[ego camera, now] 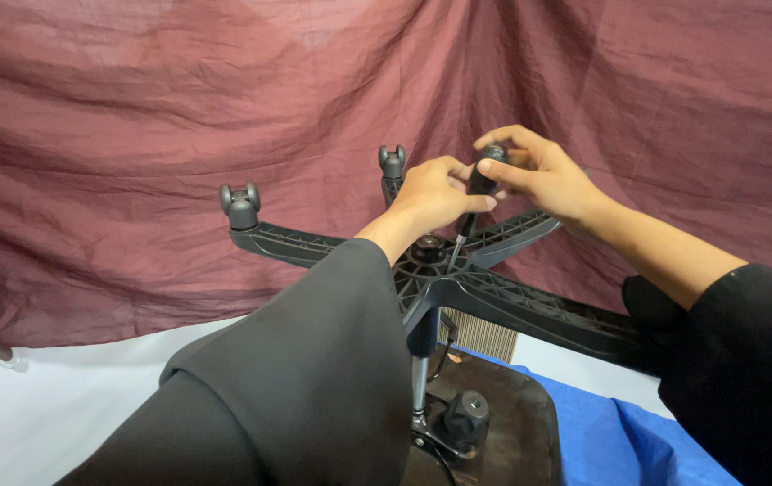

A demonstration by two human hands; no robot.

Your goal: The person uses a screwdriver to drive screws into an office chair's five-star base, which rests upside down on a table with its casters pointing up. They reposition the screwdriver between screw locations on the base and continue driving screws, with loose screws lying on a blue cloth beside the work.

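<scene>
An upturned office chair stands before me, its black five-armed base (512, 301) raised on a metal column (419, 373) above the dark seat underside (512, 423). Both hands hold a black-handled screwdriver (478, 184) upright, its shaft pointing down at the hub (428, 245). My left hand (440, 193) wraps the lower handle. My right hand (539, 171) pinches the handle's top. Two grey casters (240, 202) (392, 162) sit on the far arms.
A maroon cloth (134, 135) hangs behind as a backdrop. A blue sheet (620, 432) lies under the seat at right, white surface (44, 405) at left. A black knob (469, 412) sticks out near the column's foot. My black sleeves fill the foreground.
</scene>
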